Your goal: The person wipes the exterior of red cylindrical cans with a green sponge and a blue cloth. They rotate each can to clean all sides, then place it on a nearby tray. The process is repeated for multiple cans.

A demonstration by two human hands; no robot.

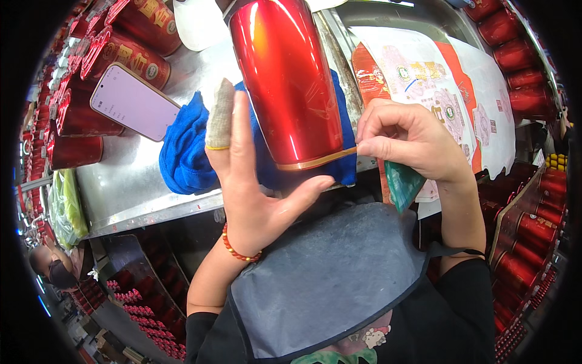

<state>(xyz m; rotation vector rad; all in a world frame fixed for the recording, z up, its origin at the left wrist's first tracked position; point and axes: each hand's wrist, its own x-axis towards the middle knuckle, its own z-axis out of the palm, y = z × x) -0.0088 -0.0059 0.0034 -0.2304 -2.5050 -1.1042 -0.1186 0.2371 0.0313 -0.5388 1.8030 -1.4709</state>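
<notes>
A glossy red metal canister [288, 79] lies with its near end toward me on a blue cloth [191, 148]. A thin gold strip [312, 161] runs along the canister's near rim and reaches out to the right. My right hand [409, 136] pinches the strip's free end between thumb and fingers. Below that hand hangs a green translucent piece of plastic film [402, 185]; whether the hand also holds it I cannot tell. My left hand [257, 182] is open left of the canister, thumb and fingers spread. A beige fabric finger sleeve [220, 115] covers one finger.
A lit phone [133, 103] leans against red canisters [136, 57] at the left of the metal table [142, 209]. Printed white and red sheets [424, 79] lie at right. Racks of red canisters [527, 230] stand beside me. Another person [57, 264] is far left.
</notes>
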